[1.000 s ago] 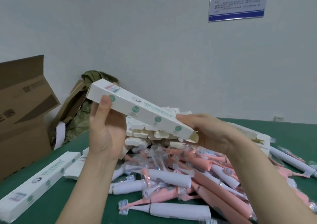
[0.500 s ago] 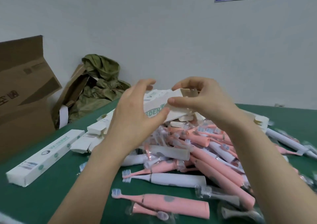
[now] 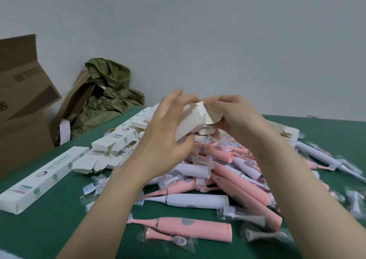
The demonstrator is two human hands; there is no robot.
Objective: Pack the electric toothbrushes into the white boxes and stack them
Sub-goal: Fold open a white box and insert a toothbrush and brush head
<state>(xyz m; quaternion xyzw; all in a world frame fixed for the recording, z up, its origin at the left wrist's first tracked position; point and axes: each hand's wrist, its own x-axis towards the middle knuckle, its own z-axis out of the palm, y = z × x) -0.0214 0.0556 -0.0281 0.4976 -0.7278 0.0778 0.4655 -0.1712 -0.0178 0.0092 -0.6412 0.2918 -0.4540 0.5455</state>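
The left hand [image 3: 164, 134] grips the long white cardboard box [image 3: 188, 128], now turned end-on, no longer sideways; the right hand [image 3: 235, 118], at 3 o'clock, pinches its end flap [image 3: 211, 117].

The table [image 3: 59, 237] is green, the toothbrushes [image 3: 198, 200] pink and white; white boxes [image 3: 43, 179] at nine o'clock carry green dots; olive cloth [image 3: 111, 92] at eleven, brown carton [image 3: 21, 92] at ten.

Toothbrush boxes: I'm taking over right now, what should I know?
Left hand grips a white box by its body; right hand pinches its open end flaps. Whether a toothbrush is inside can't be seen.
One closed box lies on the green table, left; open boxes are heaped behind it.
Left to do: close this box, pack the pile of pink and white toothbrushes, stack.
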